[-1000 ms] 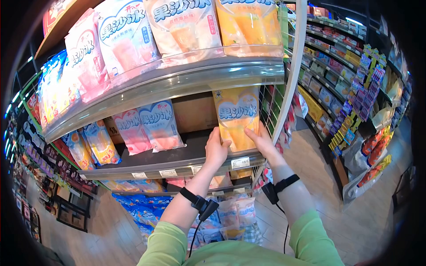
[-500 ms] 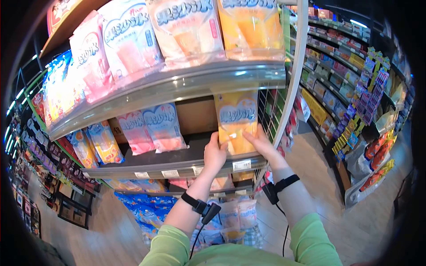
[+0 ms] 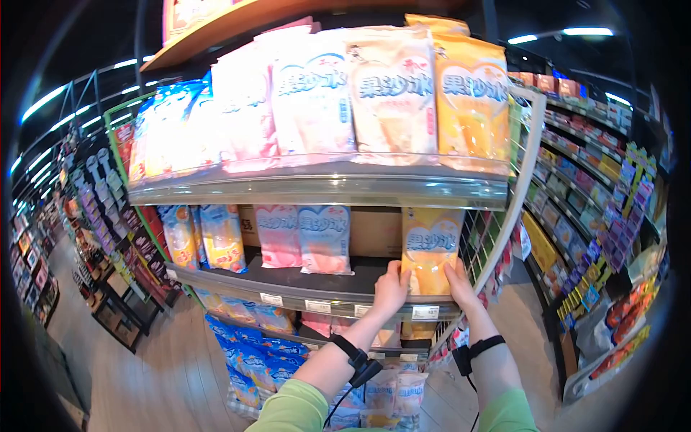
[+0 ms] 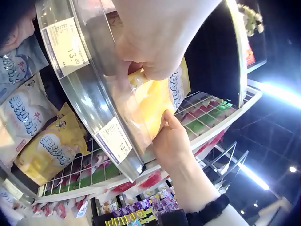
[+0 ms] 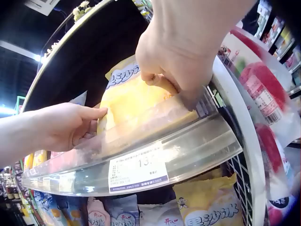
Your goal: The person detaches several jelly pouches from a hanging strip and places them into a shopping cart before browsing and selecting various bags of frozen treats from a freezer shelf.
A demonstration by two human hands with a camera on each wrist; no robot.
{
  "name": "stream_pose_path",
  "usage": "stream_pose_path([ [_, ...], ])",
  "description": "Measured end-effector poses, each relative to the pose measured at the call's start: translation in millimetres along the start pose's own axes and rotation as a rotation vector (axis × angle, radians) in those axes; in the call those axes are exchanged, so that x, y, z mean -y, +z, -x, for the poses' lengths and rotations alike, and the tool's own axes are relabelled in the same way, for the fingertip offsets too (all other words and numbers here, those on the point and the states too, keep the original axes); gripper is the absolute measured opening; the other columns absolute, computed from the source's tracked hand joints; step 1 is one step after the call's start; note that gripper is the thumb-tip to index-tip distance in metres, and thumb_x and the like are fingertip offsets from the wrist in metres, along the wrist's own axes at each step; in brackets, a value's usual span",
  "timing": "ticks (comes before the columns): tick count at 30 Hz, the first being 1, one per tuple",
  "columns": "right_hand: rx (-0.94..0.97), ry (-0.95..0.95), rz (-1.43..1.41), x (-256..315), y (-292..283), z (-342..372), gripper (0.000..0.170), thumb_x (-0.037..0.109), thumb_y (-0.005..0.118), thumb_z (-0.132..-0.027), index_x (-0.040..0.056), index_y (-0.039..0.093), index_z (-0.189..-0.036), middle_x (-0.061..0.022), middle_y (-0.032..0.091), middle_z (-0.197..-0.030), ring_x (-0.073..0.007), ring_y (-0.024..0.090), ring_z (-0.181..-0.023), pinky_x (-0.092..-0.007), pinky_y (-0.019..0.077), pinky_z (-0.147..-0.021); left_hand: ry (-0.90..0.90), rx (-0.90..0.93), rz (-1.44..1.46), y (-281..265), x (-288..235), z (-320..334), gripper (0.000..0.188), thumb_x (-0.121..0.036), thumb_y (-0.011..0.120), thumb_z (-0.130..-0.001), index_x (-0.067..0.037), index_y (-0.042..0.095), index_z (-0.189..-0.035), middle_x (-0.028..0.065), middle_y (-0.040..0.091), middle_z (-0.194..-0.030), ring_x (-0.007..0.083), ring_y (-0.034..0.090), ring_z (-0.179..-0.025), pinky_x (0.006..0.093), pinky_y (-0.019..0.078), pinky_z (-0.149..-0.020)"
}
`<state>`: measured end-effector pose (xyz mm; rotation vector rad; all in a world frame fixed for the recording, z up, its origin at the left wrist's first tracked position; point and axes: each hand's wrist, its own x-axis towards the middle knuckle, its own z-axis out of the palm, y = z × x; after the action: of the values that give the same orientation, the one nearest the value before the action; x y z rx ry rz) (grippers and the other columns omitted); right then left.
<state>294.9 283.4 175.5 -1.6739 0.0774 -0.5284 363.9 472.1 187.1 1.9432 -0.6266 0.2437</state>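
Bags (image 3: pixel 313 108) stand in a row on the top shelf (image 3: pixel 317 191) in the head view, and the left hand (image 3: pixel 391 291) and right hand (image 3: pixel 462 286) pinch both sides of a yellow bag (image 3: pixel 432 248) on the next shelf (image 3: pixel 367 272). From the left wrist, the right hand has its thumb on the yellow bag, near a price tag (image 4: pixel 114 142). From the right wrist, the yellow bag is behind a clear strip (image 5: pixel 202 145).

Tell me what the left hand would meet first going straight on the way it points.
Beyond the yellow bag it grips, the left hand would probably meet the carton behind; depth is unclear.
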Motion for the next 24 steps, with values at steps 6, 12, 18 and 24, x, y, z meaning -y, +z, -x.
stream_pose_path([
  [6, -0.079, -0.06, 0.306, 0.3, 1.8, 2.7, 0.053, 0.037, 0.041, -0.097, 0.0011, 0.032, -0.134, -0.0235, 0.052, -0.124, -0.0347, 0.049, -0.118, -0.0367, 0.0361, -0.099, 0.166, -0.018, 0.083, -23.4, 0.2, 27.8, 0.039, -0.016, 0.06, -0.085, -0.003, 0.046, -0.118, 0.0203, 0.061, -0.109, 0.0367, 0.061, -0.095, 0.0425, 0.0485, -0.082],
  [12, -0.165, -0.095, 0.379, -6.4, 5.2, 3.1, 0.051, 0.035, 0.04, -0.097, 0.0004, 0.033, -0.133, -0.0223, 0.052, -0.123, -0.0333, 0.048, -0.118, -0.0367, 0.0357, -0.099, 0.293, 0.113, -0.296, -60.1, 8.5, 57.0, 0.048, -0.027, 0.059, -0.085, -0.007, 0.045, -0.126, 0.0162, 0.049, -0.13, 0.032, 0.043, -0.125, 0.059, 0.0247, -0.103],
  [18, -0.187, -0.077, 0.46, 7.7, 10.1, 7.9, 0.052, 0.037, 0.039, -0.097, 0.0004, 0.032, -0.133, -0.0259, 0.052, -0.122, -0.0389, 0.049, -0.117, -0.039, 0.0369, -0.098, 0.318, 0.19, -0.59, -88.1, 26.1, 78.7, 0.068, -0.034, 0.063, -0.081, -0.006, 0.036, -0.136, 0.0141, 0.04, -0.139, 0.0276, 0.034, -0.132, 0.0605, 0.0211, -0.105],
  [24, -0.218, -0.074, 0.484, 5.5, 12.3, 8.5, 0.048, 0.036, 0.039, -0.097, 0.0014, 0.035, -0.13, -0.0254, 0.055, -0.119, -0.0387, 0.051, -0.115, -0.0402, 0.0383, -0.096, 0.38, 0.249, -0.663, -94.4, 29.6, 82.3, 0.081, -0.036, 0.069, -0.076, -0.006, 0.029, -0.14, 0.0113, 0.034, -0.141, 0.0266, 0.029, -0.134, 0.0606, 0.0221, -0.105],
])
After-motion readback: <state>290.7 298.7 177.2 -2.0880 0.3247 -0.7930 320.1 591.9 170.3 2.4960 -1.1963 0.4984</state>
